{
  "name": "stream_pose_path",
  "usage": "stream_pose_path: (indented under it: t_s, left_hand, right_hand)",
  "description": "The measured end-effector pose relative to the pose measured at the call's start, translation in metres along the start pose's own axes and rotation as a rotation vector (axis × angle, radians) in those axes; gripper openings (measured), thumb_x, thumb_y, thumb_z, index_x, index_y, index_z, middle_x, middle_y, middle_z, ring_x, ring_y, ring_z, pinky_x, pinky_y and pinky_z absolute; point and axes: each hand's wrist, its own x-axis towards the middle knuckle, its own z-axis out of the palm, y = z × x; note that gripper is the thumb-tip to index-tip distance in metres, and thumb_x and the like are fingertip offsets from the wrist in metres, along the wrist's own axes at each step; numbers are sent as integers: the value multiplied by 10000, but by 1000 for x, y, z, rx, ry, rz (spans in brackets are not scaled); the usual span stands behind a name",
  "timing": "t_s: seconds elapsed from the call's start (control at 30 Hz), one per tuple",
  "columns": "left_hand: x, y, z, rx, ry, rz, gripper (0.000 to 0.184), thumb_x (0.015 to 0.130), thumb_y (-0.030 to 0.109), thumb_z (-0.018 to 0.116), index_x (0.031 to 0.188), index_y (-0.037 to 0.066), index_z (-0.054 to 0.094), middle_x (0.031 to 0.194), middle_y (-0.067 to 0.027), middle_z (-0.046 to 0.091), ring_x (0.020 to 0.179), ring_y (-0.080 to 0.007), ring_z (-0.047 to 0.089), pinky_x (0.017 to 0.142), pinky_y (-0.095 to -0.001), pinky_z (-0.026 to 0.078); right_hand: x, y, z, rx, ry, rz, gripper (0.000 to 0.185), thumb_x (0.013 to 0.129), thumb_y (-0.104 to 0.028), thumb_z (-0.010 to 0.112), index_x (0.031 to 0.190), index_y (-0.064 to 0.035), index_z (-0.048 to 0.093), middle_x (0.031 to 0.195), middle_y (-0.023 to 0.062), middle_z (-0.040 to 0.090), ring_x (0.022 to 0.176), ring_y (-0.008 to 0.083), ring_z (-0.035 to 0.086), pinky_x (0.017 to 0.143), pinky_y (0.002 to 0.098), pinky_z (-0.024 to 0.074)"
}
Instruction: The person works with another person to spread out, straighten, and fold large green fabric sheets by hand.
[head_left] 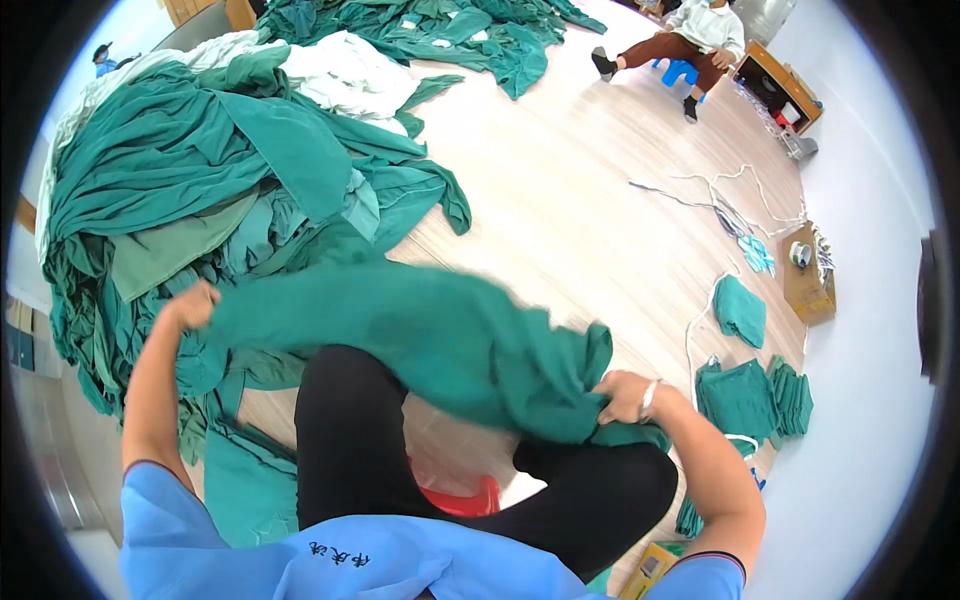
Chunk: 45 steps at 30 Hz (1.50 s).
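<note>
A long green cloth [430,325] stretches across my lap, held up between my two hands and blurred in places by motion. At its left end my left hand [197,305] is closed on the fabric, beside the big heap. My right hand [628,397], with a white band at the wrist, grips the bunched right end above my right knee. Folds hide some of its fingertips. The heap of green cloths [170,170] rises at the left, right up to my left hand. Under my left arm lies another green cloth [245,490], next to my left leg.
White cloth [345,80] and more green cloths [480,45] lie further back. Folded green stacks [738,400] and a folded piece [740,312] sit at right, near a cardboard box [808,275] and white cords [715,195]. A person [690,45] sits on a blue stool [680,72].
</note>
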Motion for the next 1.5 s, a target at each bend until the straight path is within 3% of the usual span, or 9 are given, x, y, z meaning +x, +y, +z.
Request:
stream_pose_path:
  t_s: [0.2,0.3,0.4,0.53,0.8,0.93,1.13,1.27,1.5]
  left_hand:
    - [30,-143,154,131,-482,-39,193,654,164,634,759,2,644,803,-179,619,710,-237,565,648,-352,447]
    - [-2,-37,109,-252,-23,-133,37,712,-9,564,728,-32,588,704,-109,584,638,-172,530,529,-361,411]
    - [-3,-37,108,-711,499,-387,42,749,20,576,750,-18,592,686,-50,569,658,-124,529,545,-309,417]
    - [5,16,47,-1011,957,-346,105,796,88,530,818,2,587,741,3,563,659,-91,508,601,-254,412]
    - [43,243,-60,-682,1157,558,150,740,61,551,870,7,602,756,-87,603,664,-179,577,618,-266,466]
    - [96,383,-45,-445,832,1321,248,655,34,539,880,106,615,655,-54,467,593,-213,517,483,-306,405]
    - [182,504,90,-282,644,1369,259,644,36,559,877,123,633,671,-60,465,629,-239,533,523,-327,431]
    - [204,514,173,-187,412,1146,215,682,92,577,884,142,633,710,-77,504,652,-252,545,573,-352,446]
    - [264,450,207,-350,486,757,401,600,189,714,973,139,574,906,-103,534,876,-290,512,722,-389,440]
  right_hand:
    - [145,30,14,-143,-43,4,731,549,-259,757,1205,-115,467,1149,169,505,1006,324,518,870,346,422]
    - [211,54,47,-227,135,164,1214,441,-289,817,1367,-191,39,1367,238,151,1189,420,312,988,405,323]
    - [269,71,90,-37,-19,130,976,524,-280,753,1325,-114,219,1048,258,541,1051,347,491,877,384,402]
    - [237,15,3,-290,-255,-115,597,566,-269,679,1128,-126,538,1086,161,560,1026,314,515,866,367,412]
    - [50,134,-288,-529,1789,458,684,538,42,676,1169,-57,431,1172,196,429,1050,350,452,867,382,397]
    - [57,222,-236,350,1578,133,435,751,-183,642,1119,-34,464,1068,114,517,877,251,567,741,350,472]
    - [121,95,-124,1544,1066,-352,670,795,-575,437,1293,-157,274,1163,128,423,994,305,487,739,407,458]
    - [211,123,-83,1691,1201,-57,302,747,-97,645,1011,-26,516,788,15,554,657,116,525,550,237,440]
    - [234,190,-15,1486,1173,338,88,693,-24,625,770,-6,586,676,5,559,594,99,495,535,253,408]
